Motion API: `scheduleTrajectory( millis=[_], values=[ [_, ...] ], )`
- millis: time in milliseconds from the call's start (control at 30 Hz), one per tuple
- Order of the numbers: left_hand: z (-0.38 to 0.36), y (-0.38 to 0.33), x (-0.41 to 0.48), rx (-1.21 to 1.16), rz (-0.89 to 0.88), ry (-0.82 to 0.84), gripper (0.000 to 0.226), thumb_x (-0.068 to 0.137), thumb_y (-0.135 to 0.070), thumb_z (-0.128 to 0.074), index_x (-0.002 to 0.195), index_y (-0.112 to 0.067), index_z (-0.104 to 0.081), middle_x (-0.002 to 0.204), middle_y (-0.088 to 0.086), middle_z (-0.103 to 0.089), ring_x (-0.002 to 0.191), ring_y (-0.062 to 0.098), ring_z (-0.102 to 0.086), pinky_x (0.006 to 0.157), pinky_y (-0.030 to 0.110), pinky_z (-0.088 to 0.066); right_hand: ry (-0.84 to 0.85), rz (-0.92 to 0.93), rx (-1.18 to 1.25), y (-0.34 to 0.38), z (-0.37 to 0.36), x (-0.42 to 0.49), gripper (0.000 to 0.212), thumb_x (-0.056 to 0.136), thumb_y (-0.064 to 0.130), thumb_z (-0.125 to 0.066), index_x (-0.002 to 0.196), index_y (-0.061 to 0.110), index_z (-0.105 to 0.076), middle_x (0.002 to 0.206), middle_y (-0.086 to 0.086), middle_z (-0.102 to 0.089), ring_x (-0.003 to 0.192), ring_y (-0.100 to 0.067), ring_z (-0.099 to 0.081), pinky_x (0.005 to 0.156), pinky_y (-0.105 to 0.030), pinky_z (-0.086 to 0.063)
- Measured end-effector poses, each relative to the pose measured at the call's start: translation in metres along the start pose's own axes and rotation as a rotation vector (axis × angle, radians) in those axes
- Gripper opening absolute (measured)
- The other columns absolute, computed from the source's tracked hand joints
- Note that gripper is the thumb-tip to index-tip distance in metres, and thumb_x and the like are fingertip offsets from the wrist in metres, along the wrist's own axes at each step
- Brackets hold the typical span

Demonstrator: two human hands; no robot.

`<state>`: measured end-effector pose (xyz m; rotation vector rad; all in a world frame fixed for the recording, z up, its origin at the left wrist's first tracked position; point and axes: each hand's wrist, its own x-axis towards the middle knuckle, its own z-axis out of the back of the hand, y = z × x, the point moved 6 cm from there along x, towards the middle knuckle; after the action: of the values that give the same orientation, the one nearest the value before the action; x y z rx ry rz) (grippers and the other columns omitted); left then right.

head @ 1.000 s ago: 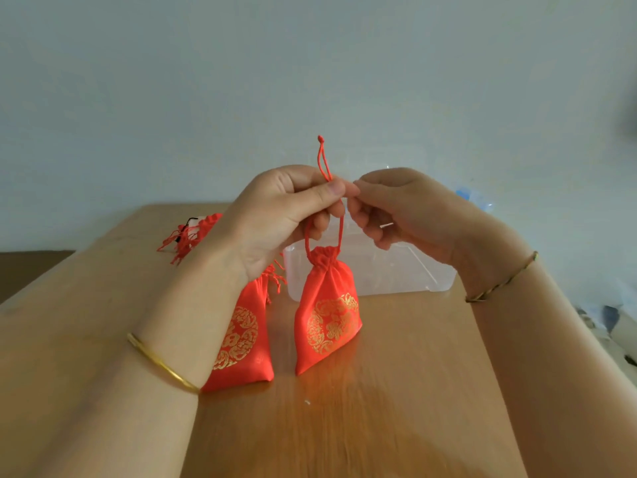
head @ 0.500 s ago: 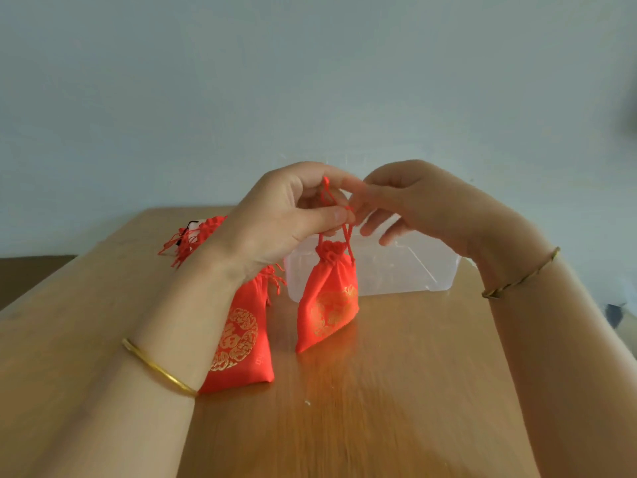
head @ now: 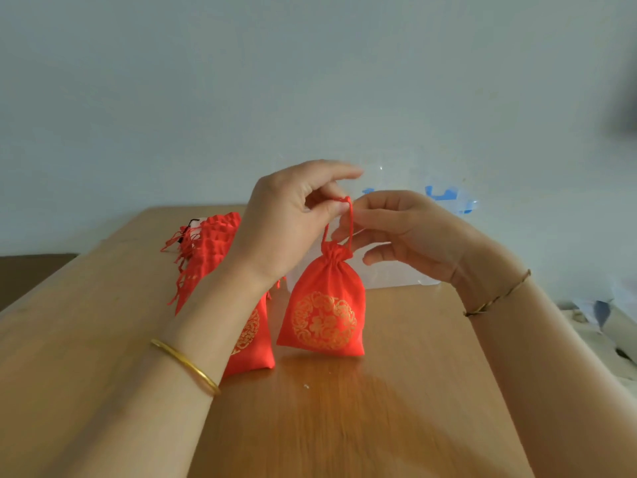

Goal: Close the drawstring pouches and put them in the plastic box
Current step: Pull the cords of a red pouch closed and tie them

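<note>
Two hands meet above one red pouch [head: 324, 312] with a gold roundel, its neck gathered shut. The left hand [head: 293, 219] pinches the top of the red drawstring [head: 350, 219] between thumb and forefinger, and the pouch hangs from that loop over the counter [head: 379, 426]; whether its lower edge touches the wood cannot be told. The right hand [head: 406, 236] stretches its fingers loosely toward the cord with the tips at it, but whether they grasp it cannot be made out.

Just left of the pouch a second pouch [head: 253, 339] lies on the counter, half covered by the left forearm. Further left and behind lies a heap of red pouches [head: 210, 250] with loose cords. Directly behind the pouch stands the clear plastic box [head: 389, 270], largely hidden by both hands; blurred blue pieces [head: 444, 196] show above the right hand.

In front of the pouch, wood runs to the lower edge of the view, marked by one white speck [head: 306, 386]. Right of the pouch the counter's edge gives way to blurred cloth cut off by the frame. A gold bangle [head: 186, 365] rings the left wrist, a thin bracelet [head: 496, 298] the right
</note>
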<state>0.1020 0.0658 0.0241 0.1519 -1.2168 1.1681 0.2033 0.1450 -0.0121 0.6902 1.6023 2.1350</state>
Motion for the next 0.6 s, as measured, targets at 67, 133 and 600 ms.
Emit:
scheduleTrajectory(
  millis=[67, 133, 600],
  values=[
    [0.001, 0.009, -0.004, 0.014, 0.076, 0.014, 0.021, 0.080, -0.007, -0.067, 0.099, -0.016, -0.072, 0.082, -0.005, -0.070, 0.075, -0.002, -0.065, 0.078, 0.014, -0.050, -0.127, 0.014, -0.053, -0.002, 0.005, -0.006, 0.018, 0.094, 0.014, -0.049, 0.079, 0.012, -0.059, 0.083, -0.005, -0.068, 0.072, -0.014, -0.064, 0.061, -0.024, -0.047],
    [0.003, 0.018, -0.008, 0.000, 0.147, 0.033, 0.015, 0.083, -0.009, -0.064, 0.095, -0.014, -0.073, 0.078, -0.008, -0.070, 0.070, 0.000, -0.066, 0.074, 0.018, -0.052, -0.224, 0.039, -0.050, -0.003, 0.009, -0.013, 0.019, 0.094, 0.012, -0.048, 0.077, 0.012, -0.058, 0.081, -0.005, -0.067, 0.070, -0.015, -0.063, 0.059, -0.024, -0.048],
    [-0.008, 0.024, -0.017, -0.739, 0.543, 0.051, 0.036, 0.096, -0.010, -0.032, 0.060, -0.015, -0.034, 0.062, 0.002, -0.067, 0.071, 0.021, -0.068, 0.067, 0.026, -0.047, -0.636, -0.171, -0.003, -0.048, 0.021, -0.029, 0.023, 0.082, 0.009, -0.045, 0.060, 0.011, -0.050, 0.059, -0.002, -0.055, 0.047, -0.011, -0.049, 0.047, -0.021, -0.036]
  ],
)
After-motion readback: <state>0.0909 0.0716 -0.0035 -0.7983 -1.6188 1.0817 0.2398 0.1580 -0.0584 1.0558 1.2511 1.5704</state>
